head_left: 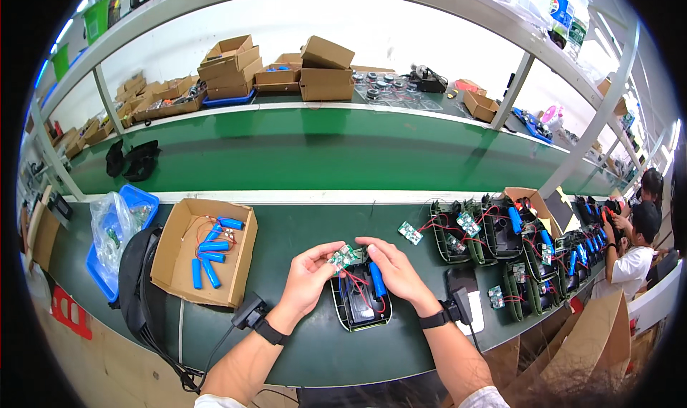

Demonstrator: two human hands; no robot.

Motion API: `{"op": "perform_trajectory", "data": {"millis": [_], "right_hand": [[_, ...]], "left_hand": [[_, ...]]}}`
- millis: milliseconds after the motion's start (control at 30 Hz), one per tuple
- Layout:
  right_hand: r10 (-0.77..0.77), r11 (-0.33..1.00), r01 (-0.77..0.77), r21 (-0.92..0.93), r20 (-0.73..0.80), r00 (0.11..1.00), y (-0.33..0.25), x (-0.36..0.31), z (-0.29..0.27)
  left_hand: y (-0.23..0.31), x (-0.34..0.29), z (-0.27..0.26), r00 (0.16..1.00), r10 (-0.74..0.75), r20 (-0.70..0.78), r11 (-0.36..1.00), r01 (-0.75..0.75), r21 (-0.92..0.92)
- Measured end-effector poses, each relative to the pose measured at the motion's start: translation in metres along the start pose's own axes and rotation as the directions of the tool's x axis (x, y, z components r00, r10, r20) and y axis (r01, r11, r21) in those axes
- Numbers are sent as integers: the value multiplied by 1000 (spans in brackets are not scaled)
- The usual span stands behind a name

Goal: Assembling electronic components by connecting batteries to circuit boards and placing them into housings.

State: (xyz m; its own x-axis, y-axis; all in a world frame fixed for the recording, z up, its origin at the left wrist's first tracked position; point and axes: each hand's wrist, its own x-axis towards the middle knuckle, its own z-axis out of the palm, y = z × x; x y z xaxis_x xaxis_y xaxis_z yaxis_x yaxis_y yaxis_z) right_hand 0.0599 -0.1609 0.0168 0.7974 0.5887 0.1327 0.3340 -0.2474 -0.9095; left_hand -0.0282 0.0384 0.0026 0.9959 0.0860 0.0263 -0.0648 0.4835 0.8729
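Between thumb and fingers, my left hand (pixel 309 272) pinches a small green circuit board (pixel 346 257) above a plastic housing. The dark housing (pixel 354 309) with a green rim lies on the bench in front of me. Red wires run from the board down into it. A blue cylindrical battery (pixel 377 279) sits along the housing's right side. My right hand (pixel 395 268) curls over that battery and the far end of the housing, its fingertips close to the board. What the right fingers grip, if anything, is hidden.
A cardboard box (pixel 172 283) of blue batteries stands left, beside a black bag (pixel 136 286) and a blue tray (pixel 100 265). Several housings with boards (pixel 501 243) crowd the right, near a phone (pixel 465 297). Beyond runs a green conveyor (pixel 308 147). Other people (pixel 637 243) sit far right.
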Motion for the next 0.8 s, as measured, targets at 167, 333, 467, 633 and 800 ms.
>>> {"op": "perform_trajectory", "data": {"millis": [167,333,467,633,800], "right_hand": [[72,895,-72,440,17,997,3,0,-3],[-76,793,173,584,-186,980,-5,-2,-11],[-114,953,156,262,-167,979,1,-2,2],[0,999,3,39,-70,998,8,-1,6],[24,928,-6,373,-44,999,6,2,7]], "left_hand": [[-3,1,3,1000,-8,-3,1000,8,-1],[2,-3,6,999,-1,-41,1000,1,-13],[1,-1,6,1000,11,-11,1000,-11,-12],[-2,-1,5,999,25,-48,1000,-25,-9],[-2,1,5,999,8,-34,1000,-8,-6]]}}
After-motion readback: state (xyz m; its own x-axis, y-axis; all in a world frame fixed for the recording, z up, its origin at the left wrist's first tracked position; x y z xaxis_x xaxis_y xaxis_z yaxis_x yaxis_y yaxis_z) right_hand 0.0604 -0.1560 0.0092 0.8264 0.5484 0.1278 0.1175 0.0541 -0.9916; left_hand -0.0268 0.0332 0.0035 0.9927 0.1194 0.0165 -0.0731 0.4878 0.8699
